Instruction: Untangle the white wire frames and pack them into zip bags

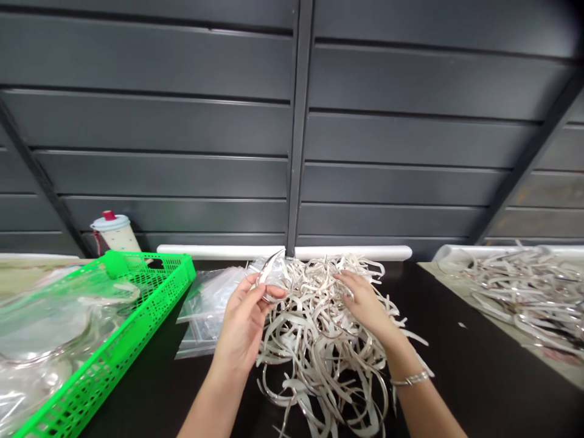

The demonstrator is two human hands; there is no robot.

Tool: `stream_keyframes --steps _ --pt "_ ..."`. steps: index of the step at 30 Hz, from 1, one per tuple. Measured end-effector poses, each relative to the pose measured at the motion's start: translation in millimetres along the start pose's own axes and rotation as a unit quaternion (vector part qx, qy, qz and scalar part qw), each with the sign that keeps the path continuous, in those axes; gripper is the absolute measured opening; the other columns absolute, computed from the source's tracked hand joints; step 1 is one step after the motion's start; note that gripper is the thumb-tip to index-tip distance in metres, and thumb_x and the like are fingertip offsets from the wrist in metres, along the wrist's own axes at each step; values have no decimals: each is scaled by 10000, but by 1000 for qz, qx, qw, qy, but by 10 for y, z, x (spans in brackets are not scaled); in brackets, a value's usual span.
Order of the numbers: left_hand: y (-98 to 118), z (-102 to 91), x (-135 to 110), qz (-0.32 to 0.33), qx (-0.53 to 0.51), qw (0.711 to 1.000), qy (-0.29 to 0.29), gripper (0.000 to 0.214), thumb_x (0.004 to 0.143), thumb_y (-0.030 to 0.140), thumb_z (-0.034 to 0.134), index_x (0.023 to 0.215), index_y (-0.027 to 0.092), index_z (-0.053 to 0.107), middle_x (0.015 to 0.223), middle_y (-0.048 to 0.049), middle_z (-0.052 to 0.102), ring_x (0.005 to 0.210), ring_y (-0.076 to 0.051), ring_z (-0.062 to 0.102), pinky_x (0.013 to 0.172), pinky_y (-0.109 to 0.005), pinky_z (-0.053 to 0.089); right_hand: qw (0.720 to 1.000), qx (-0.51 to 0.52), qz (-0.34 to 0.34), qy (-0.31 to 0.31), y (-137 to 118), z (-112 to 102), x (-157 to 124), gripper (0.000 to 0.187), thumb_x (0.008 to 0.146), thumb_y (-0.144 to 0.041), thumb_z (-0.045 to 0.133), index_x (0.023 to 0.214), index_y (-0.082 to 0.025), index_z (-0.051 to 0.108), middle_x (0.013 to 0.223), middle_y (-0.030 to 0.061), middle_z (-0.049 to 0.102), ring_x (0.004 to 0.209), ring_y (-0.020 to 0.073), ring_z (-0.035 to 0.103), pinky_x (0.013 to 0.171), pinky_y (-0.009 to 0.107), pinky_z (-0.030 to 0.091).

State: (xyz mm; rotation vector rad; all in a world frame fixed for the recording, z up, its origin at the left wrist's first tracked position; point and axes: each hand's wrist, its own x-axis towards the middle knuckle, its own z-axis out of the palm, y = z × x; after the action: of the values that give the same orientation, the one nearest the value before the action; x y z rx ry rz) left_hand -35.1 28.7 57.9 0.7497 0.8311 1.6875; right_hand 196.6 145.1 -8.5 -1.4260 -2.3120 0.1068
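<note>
My left hand (249,310) is closed in a pinch on a curved, shiny white-and-silver strip (270,267), its pointed end standing up above the fingers. A heap of similar curved strips (319,340) lies tangled in front of me on the dark table. Over the heap's upper right side, my right hand (364,301) rests with its fingers stretched out and apart, the fingertips among the strips. A bracelet (410,379) circles the right wrist. Clear plastic bags (205,304) lie flat just left of my left hand.
On the left stands a green perforated basket (114,347) holding bagged curved pieces. A lidded cup (116,231) is behind it. More curved strips (529,292) lie at the far right. White rolls (351,252) run along the foot of the grey slatted wall (219,128).
</note>
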Motion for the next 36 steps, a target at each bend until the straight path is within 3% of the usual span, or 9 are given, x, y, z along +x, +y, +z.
stream_keyframes --steps 4,6,9,14,20,25,28,32,36 --pt "83 -38 0 34 -20 999 4 166 734 230 652 836 165 538 656 -21 687 698 -141 637 741 -256 478 992 -67 -48 -94 -6 284 392 920 633 125 434 1428 -323 319 1530 73 218 1381 333 200 1062 513 241" --pt "112 -50 -3 39 -27 999 7 155 742 210 643 842 168 533 651 -19 687 698 -138 638 742 -253 476 982 -87 -88 -145 -8 353 560 962 594 144 469 1385 -394 376 1514 27 272 1355 333 269 1043 472 284" --pt "138 -70 -3 43 -34 998 9 142 759 193 620 869 171 532 646 -18 688 682 -135 637 731 -254 472 967 -114 -140 -179 9 360 723 833 601 102 548 1304 -343 510 1417 53 428 1250 293 435 985 358 363" --pt "160 -100 13 44 -46 998 12 120 777 181 588 879 168 525 649 -24 689 678 -130 633 717 -249 465 970 -155 -144 -120 86 125 801 465 699 24 509 1072 -207 663 1114 103 643 1005 247 604 847 308 433" --pt "177 -102 -2 43 -61 997 5 133 783 166 581 891 171 503 645 -24 686 682 -131 626 719 -248 458 984 -158 -83 15 148 -485 809 380 763 -28 469 1045 -215 644 1082 71 666 971 230 613 779 271 442" --pt "163 -84 -18 40 -66 997 -8 86 793 166 572 861 166 518 651 -20 684 689 -126 620 729 -243 450 983 -166 -26 69 -9 -592 530 381 838 -105 436 1194 -153 562 1184 151 596 969 285 618 761 338 468" --pt "136 -63 -25 37 -58 998 -7 80 804 166 559 871 172 517 651 -20 686 691 -128 616 724 -243 444 987 -155 -39 7 -137 -353 139 478 800 -157 550 1277 -156 526 1159 152 612 862 257 659 704 318 509" --pt "106 -43 -20 21 -59 998 -6 100 810 148 552 907 165 533 654 -33 687 705 -140 621 725 -248 447 979 -39 -96 -174 -226 -148 -355 561 798 -281 623 1341 -275 483 1428 100 416 1244 289 467 991 395 416" --pt "121 -61 34 -74 -190 979 -16 94 811 77 494 755 135 542 553 -16 606 602 -129 607 704 -269 481 981 41 -130 -139 -224 -238 -556 315 902 -280 461 1163 -276 639 1357 83 499 1251 273 455 1017 434 383"
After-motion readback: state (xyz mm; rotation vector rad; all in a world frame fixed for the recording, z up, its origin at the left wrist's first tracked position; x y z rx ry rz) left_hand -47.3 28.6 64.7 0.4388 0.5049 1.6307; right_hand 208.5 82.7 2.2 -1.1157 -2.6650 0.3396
